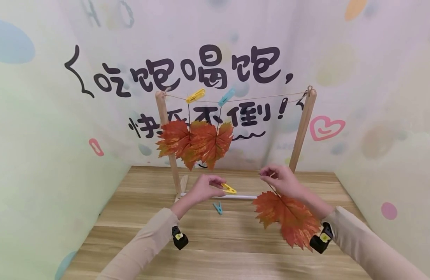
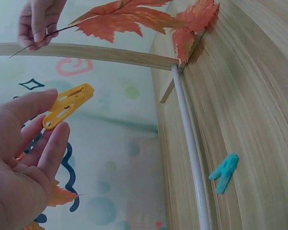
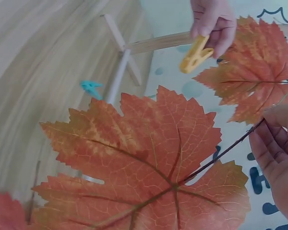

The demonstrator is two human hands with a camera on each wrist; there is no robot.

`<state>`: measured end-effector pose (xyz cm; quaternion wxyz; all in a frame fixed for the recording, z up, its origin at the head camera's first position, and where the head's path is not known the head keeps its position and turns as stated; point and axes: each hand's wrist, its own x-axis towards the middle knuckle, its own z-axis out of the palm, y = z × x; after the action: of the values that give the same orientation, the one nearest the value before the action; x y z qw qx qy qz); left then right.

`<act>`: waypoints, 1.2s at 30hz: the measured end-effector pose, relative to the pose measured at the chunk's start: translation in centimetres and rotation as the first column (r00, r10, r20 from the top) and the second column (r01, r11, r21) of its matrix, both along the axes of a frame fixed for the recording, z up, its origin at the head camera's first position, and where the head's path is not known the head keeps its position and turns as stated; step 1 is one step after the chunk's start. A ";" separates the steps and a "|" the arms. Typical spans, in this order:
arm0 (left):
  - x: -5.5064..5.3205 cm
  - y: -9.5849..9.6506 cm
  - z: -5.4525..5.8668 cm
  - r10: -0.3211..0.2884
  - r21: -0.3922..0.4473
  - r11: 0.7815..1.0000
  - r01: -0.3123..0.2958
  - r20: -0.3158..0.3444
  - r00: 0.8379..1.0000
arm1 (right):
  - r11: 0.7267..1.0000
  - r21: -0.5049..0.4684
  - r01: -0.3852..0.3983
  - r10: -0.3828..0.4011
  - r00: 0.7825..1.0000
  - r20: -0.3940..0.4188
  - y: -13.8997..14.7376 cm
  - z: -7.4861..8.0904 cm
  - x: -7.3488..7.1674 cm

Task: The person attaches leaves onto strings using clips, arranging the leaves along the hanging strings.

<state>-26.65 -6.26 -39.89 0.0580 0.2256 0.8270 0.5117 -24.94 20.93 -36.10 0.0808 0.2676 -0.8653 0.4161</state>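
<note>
My left hand (image 1: 206, 188) pinches a yellow clothespin (image 2: 69, 105) between thumb and fingers, low in front of the string. To its right, my right hand (image 1: 283, 181) holds an orange-red artificial maple leaf (image 3: 153, 167) by its thin dark stem, and the blade hangs below the fingers. Two similar leaves (image 1: 215, 144) hang overlapping from a string (image 1: 267, 97). One stem is clipped by a yellow clothespin (image 1: 195, 96), the other by a blue clothespin (image 1: 227, 97). Another teal clothespin (image 1: 218, 208) lies on the table below my left hand.
Two wooden posts (image 1: 303, 128) carry the string, with a white rod (image 1: 241, 196) joining them low down. Another leaf (image 2: 194, 24) rests near the right post's foot. Behind the wooden table (image 1: 215, 249) stands a printed backdrop (image 1: 215, 23).
</note>
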 end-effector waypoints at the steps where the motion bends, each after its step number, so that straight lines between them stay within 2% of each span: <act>1: 0.0 0.0 0.1 -0.005 -0.003 1.000 0.005 0.001 1.000 | 1.000 -0.003 0.002 -0.002 1.000 0.002 -0.1 0.3 0.0; 4: 0.0 -0.1 0.4 0.001 -0.001 1.000 -0.001 -0.005 1.000 | 1.000 -0.001 0.016 -0.016 1.000 0.014 -0.5 1.1 -0.2; 7: -0.1 -0.1 1.3 0.007 0.003 1.000 -0.007 -0.026 1.000 | 0.999 0.000 0.038 -0.038 0.999 0.026 -0.6 1.7 -0.5; 11: -0.4 -0.3 3.0 -0.013 -0.025 1.000 0.011 -0.075 0.997 | 0.997 -0.013 0.070 -0.070 0.997 0.028 -0.7 2.3 -1.1; 14: -0.6 -0.6 4.4 -0.035 -0.079 0.997 0.025 -0.126 0.991 | 0.996 -0.014 0.084 -0.084 0.996 0.014 -0.7 2.7 -1.3; 18: -1.1 -0.9 6.2 -0.045 -0.156 0.988 0.016 -0.185 0.982 | 0.996 -0.012 0.089 -0.089 0.996 -0.008 -1.4 4.2 -0.6; 22: -1.5 -1.2 7.6 -0.032 -0.188 0.982 -0.001 -0.174 0.984 | 0.994 -0.002 0.106 -0.107 0.994 -0.013 -2.3 6.1 0.5; 25: -1.7 -1.3 8.6 -0.031 -0.173 0.985 0.005 -0.153 0.988 | 0.993 0.006 0.116 -0.116 0.993 -0.015 -2.6 6.9 0.5; 28: -1.9 -1.2 9.7 -0.033 -0.146 0.989 0.010 -0.160 0.987 | 0.995 -0.005 0.103 -0.103 0.994 -0.032 -2.6 7.2 0.1; 36: -2.1 0.1 13.2 -0.015 -0.042 0.999 0.006 -0.216 0.976 | 0.993 -0.037 0.115 -0.118 0.989 -0.089 -1.8 6.3 -2.7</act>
<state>-28.77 -6.19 -26.73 -0.0252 0.2829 0.8377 0.4665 -27.61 19.16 -29.81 0.1487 0.2340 -0.8681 0.4118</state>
